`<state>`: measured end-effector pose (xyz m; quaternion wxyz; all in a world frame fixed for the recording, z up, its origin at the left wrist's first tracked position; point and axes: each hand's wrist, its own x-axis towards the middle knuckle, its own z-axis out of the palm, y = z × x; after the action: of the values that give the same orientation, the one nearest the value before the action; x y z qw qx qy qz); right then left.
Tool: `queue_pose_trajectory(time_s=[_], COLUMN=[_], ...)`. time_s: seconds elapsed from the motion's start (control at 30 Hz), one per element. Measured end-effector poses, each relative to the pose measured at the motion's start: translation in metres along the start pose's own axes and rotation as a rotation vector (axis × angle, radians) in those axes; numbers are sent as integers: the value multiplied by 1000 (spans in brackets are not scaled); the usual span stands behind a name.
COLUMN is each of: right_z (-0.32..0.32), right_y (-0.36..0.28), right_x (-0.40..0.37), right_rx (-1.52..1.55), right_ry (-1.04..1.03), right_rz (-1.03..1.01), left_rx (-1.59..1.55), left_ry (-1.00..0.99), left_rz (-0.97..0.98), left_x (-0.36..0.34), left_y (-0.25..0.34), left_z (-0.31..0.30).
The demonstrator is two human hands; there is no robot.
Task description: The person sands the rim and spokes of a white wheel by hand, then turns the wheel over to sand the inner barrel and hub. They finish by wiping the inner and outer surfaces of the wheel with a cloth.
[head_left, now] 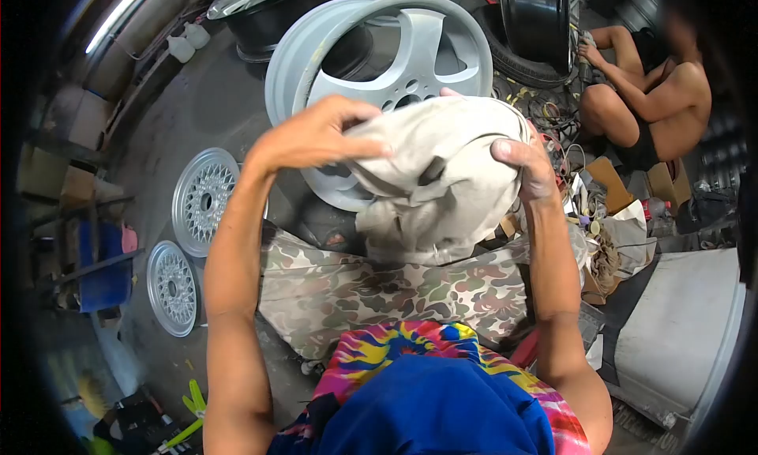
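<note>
Left hand (pixel 316 139) closed over the upper left edge of a beige cloth (pixel 438 178), fingers curled flat across the fabric, thumb hidden beneath. Right hand (pixel 525 171) clamped on the opposite edge, fingers wrapped round a bunched fold. Cloth held up between the two, stretched loosely across the view, just in front of a large grey-white alloy rim (pixel 442 28) standing tilted on the floor (pixel 197 107).

Looks soft, limp and light: sags into deep folds between the two grips and droops toward the camouflage trousers (pixel 379 285) below. No stiffness to speak of, so likely to mould to whatever lies under it. Matte and woven by the look of it, hardly slippery, easy to pinch. Not fragile, though liable to snag on a sharp rim edge. Best taken at the outer edges or by a gathered handful, hands well apart to keep it spread; gripped at one point only, would probably collapse into a bundle.

To the left, two mesh-spoke wheels (pixel 204 198) lying near each other on the concrete, with a blue crate (pixel 103 273) beside them. At the top, a black tyre (pixel 537 20). Upper right, another person (pixel 647 99) seated low, well apart from the cloth.
</note>
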<state>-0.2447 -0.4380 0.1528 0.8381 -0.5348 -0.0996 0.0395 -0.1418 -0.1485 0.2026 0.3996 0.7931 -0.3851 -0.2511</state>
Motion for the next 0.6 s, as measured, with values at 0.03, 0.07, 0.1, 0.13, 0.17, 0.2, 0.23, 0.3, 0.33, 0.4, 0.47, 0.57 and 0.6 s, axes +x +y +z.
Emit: queue_pose_trajectory(time_s=[0.03, 0.07, 0.1, 0.13, 0.17, 0.2, 0.23, 0.3, 0.33, 0.4, 0.47, 0.57, 0.6], right_z=[-8, -18, -27, -32, -35, -38, -34, -27, -30, -35, -47, -55, -54], right_y=[0, 0, 2, 6, 12, 18, 18, 20, 21, 20, 21, 20, 20], right_x=[0, 2, 4, 5, 5, 6, 8, 4, 1, -1, -3, -3, -4], right_rx=[-23, -29, -87, -141, -139, -125, -111, -66, 43, 243, 279, 361, 381], right_ry=[17, 11, 6, 0, -5, 7, 19, 79, 105, 109, 118, 97, 86], right_rz=[-10, -13, 66, 147, 149, 140, 132, 83, 70, 77, 78, 75, 38], left_rx=[72, 156, 157, 21, -115, -111, -112, -219, -289, -286, -171, -136, -215], left_ry=[-58, 8, 12, 99, 188, 225, 232, 255, 207, 68, -87, 18, -42], left_rz=[-7, 52, 53, 8, -37, -23, -26, -147, -129, -105, -120, -196, -290], left_x=[3, 2, 2, 3, 3, 2, 1, 5, 9, 15, 21, 31, 34], left_y=[1, 5, 3, -1, -5, -9, -10, -16, -21, -37, -43, -53, -57], left_z=[7, 7, 3, -3, -8, -10, -10, -3, 3, 14, 25, 48, 50])
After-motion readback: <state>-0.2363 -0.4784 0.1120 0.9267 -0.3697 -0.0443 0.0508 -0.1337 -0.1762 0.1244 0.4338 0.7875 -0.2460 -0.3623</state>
